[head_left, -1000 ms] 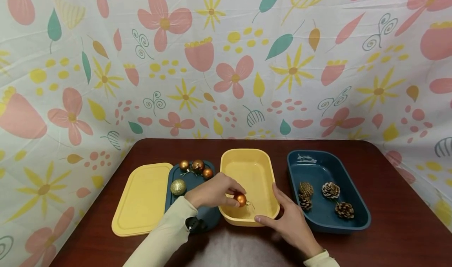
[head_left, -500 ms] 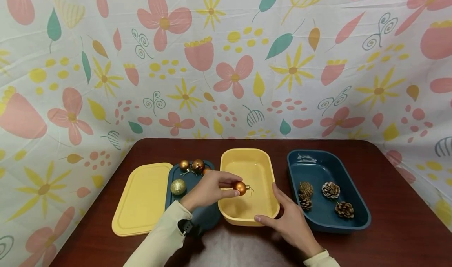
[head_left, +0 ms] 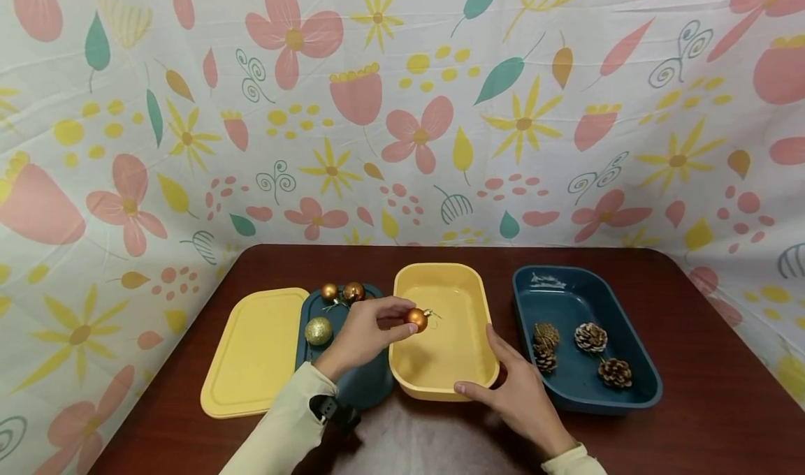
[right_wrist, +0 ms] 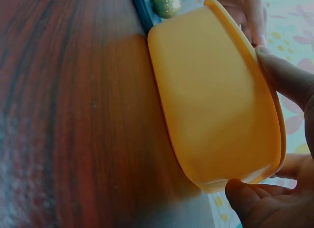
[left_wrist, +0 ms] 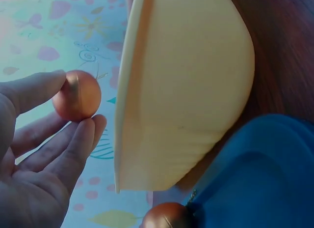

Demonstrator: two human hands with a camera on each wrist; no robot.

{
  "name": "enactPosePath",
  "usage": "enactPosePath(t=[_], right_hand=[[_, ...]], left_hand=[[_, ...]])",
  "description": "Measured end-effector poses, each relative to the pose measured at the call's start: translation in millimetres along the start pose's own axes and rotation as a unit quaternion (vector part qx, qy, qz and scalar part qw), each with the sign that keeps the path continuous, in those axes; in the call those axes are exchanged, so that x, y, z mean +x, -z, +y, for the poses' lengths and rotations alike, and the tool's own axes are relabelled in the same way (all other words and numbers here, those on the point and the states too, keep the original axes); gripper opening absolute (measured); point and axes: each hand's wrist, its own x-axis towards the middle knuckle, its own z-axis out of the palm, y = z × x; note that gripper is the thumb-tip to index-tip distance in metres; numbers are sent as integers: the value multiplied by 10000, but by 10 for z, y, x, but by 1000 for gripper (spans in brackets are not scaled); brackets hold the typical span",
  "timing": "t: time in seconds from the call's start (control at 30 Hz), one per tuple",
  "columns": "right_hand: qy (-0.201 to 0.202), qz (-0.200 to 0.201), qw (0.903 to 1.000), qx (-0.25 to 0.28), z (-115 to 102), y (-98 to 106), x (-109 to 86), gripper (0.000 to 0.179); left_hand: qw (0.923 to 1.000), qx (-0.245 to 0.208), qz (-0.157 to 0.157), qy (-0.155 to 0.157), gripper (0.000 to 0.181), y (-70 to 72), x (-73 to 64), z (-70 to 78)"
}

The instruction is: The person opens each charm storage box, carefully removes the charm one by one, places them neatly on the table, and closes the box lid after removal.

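Observation:
A shiny copper Christmas ball [head_left: 416, 319] with a gold cap is pinched between the thumb and fingers of my left hand [head_left: 367, 334]. That hand is above the left side of a yellow rectangular container [head_left: 440, 370]. In the left wrist view the ball [left_wrist: 78, 96] is beside the container's rim [left_wrist: 119, 139], apart from it. My right hand [head_left: 518, 395] grips the container's near right corner, thumb on the front and fingers along the right side. On a blue lid [head_left: 367, 384] lie a gold glitter ball [head_left: 318, 331] and copper balls [head_left: 353, 292], partly hidden behind my left hand.
To the right, a deep blue container [head_left: 569, 307] holds several pine cones [head_left: 590, 337]. A yellow lid [head_left: 251, 356] lies at the far left, against the blue lid. Everything stands on a dark reddish wooden table [head_left: 704, 419], with a flower-patterned cloth [head_left: 402, 112] hanging behind.
My left hand has lifted the copper Christmas ball from low inside the yellow container, up and slightly left. The right hand stays on the corner.

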Motion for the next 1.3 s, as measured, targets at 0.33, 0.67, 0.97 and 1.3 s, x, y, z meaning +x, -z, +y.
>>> enactPosePath(t=[0.33,0.67,0.97,1.3], right_hand=[[7,21,10000,49,-5,-12,-10,116],[-18,3,10000,36,6,-23,-6,117],[-15,5,10000,39,10,-16,-12,118],[88,84,9999,31,27,-1,-9,118]], left_hand=[[9968,-73,737,294,34,106,-89,-40],[9904,241,1269,491,35,237,-230,-140],[9863,419,1531,457,36,332,-299,-266],[9808,621,1701,726,35,390,-404,-333]])
